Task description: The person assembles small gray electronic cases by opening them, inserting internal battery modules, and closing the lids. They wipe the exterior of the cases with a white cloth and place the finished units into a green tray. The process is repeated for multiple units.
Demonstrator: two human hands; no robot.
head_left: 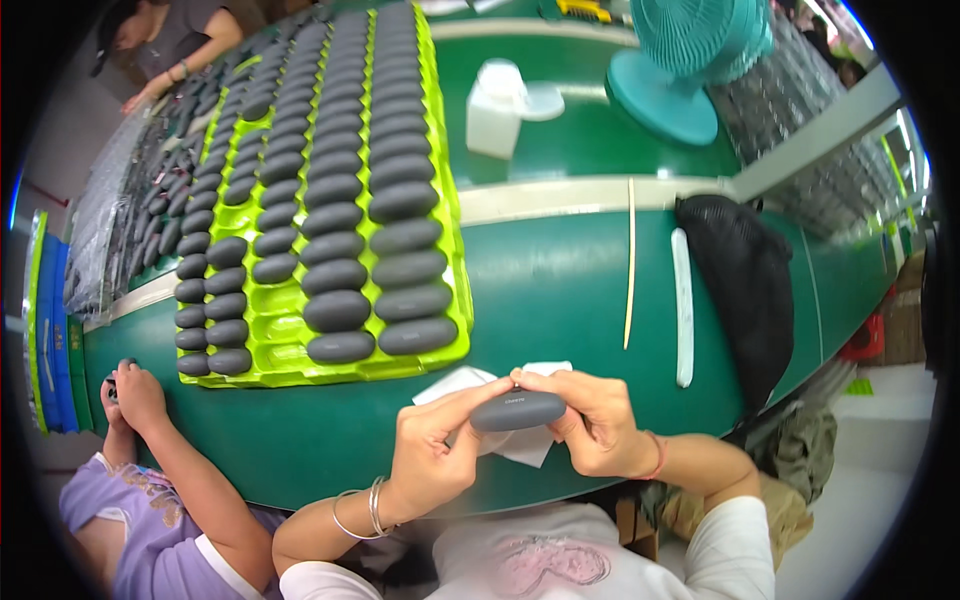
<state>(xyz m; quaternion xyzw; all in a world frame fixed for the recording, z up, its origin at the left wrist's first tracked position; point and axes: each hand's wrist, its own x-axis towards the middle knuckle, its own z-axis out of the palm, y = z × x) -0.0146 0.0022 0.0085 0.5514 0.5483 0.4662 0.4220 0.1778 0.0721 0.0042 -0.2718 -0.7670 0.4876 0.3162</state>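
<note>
Grey case (pixel 517 410): we see a smooth, dark grey oval, pill-shaped and matte, with small pale markings on its face; it lies level above the near edge of the green table (pixel 560 290).
Left hand (pixel 432 452): our fingers pinch the case's left end, index finger laid along its top.
Right hand (pixel 592 422): our fingers close on its right end, thumb underneath.
White cloth (pixel 500 440): it sits behind and under the case, partly covered by both hands.
Green tray (pixel 270 325): we count rows of the same grey ovals in its pockets; several near-left pockets are empty.
Further trays (pixel 215 130): more such ovals fill them.
</note>
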